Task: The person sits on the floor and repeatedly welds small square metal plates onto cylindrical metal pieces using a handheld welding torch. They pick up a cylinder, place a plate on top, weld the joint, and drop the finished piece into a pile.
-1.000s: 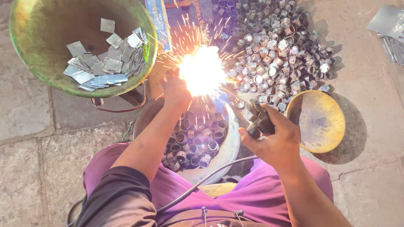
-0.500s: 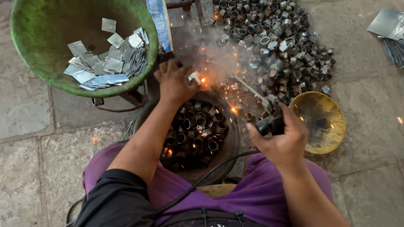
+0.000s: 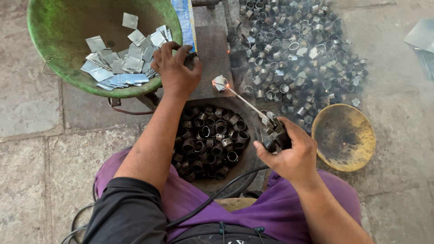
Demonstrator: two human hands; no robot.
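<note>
My right hand (image 3: 294,156) grips a welding electrode holder (image 3: 274,134), its thin rod (image 3: 246,103) reaching up-left to a small metal ring piece (image 3: 220,83) with a glowing tip. My left hand (image 3: 175,70) rests with spread fingers at the rim of a green bowl (image 3: 58,54), next to several flat square metal plates (image 3: 122,61); it holds nothing that I can see. Between my knees sits a dark pan (image 3: 210,140) filled with several blackened metal rings.
A large heap of grey metal rings (image 3: 294,49) lies on the stone floor at upper right. A yellow dish (image 3: 343,138) sits right of my right hand. A black cable (image 3: 203,203) runs across my purple lap. Metal sheets (image 3: 422,38) lie at far right.
The bright welding flash and sparks have died to a small glow at the rod tip. My left hand has moved from the workpiece up-left to the green bowl's rim.
</note>
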